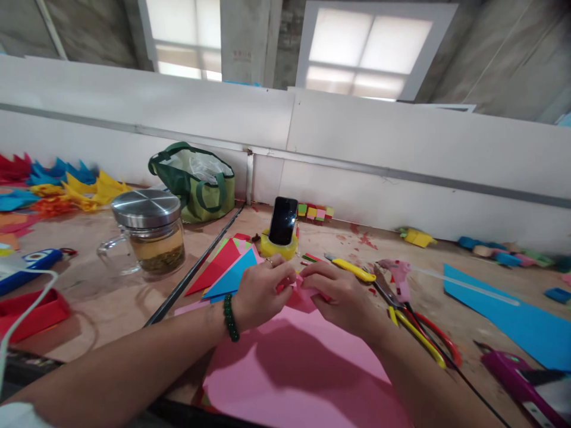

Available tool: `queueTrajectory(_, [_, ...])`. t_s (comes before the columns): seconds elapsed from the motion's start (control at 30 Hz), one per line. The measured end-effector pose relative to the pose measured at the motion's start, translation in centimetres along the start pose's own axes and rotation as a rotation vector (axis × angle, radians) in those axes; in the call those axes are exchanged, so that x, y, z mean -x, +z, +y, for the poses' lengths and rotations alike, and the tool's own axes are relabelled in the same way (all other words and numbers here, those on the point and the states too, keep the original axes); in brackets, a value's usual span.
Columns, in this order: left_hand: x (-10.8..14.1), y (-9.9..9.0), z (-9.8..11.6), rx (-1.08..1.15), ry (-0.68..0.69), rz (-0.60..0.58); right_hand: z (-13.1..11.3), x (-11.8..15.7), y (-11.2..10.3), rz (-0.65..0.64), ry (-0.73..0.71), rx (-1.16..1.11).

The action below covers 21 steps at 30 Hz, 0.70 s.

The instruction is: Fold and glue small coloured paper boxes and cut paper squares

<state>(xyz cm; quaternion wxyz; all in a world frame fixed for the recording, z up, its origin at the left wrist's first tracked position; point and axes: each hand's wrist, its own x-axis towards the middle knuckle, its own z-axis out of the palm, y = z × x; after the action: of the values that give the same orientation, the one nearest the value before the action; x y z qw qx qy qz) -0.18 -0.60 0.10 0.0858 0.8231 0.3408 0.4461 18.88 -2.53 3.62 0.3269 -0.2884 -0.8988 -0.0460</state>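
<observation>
My left hand [266, 290], with a green bead bracelet at the wrist, pinches a small folded piece of pink paper [305, 292]. From the other side, the bent fingers of my right hand [341, 297] grip the same piece. Fingers cover part of it, so its full shape is hidden. Beneath both hands lies a large pink sheet [303, 368]. Blue paper [236, 274] and red paper [218, 264] pieces fan out beside my left hand. A phone [284, 221] leans upright in a yellow tape roll [279, 246] just beyond my hands.
To the right lie a yellow utility knife [354, 270], scissors [417, 336], a pink glue gun [401, 279], a blue sheet [504, 315] and a purple tool [520, 380]. On the left stand a lidded glass mug [154, 241] and a green bag [209, 199]. White boards [401, 142] line the back.
</observation>
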Motion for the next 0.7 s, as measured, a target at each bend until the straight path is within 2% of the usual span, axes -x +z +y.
queueTrajectory(0.17, [-0.6, 0.3, -0.2, 0.162, -0.059, 0.004, 0.0, 0.0, 0.3, -0.027, 0.007, -0.009])
queueTrajectory(0.23, [-0.8, 0.4, -0.3, 0.318, -0.099, -0.067, 0.0, 0.2, 0.6, -0.061, 0.030, -0.022])
queueTrajectory(0.3, [-0.8, 0.6, -0.4, 0.450, -0.194, -0.157, 0.0, 0.3, 0.9, -0.097, 0.060, -0.033])
queueTrajectory(0.4, [-0.8, 0.7, -0.5, 0.524, -0.305, -0.238, -0.1, 0.3, 1.2, -0.122, 0.129, -0.034])
queueTrajectory(0.5, [-0.7, 0.7, -0.5, 0.510, -0.315, -0.213, -0.3, 0.3, 1.1, -0.099, 0.250, -0.051])
queueTrajectory(0.6, [-0.8, 0.7, -0.7, 0.516, -0.380, -0.167, -0.3, 0.1, 0.6, -0.077, 0.386, -0.191])
queueTrajectory(0.7, [-0.9, 0.7, -1.0, 0.541, -0.440, -0.155, -0.5, -0.1, 0.4, -0.064, 0.442, -0.269])
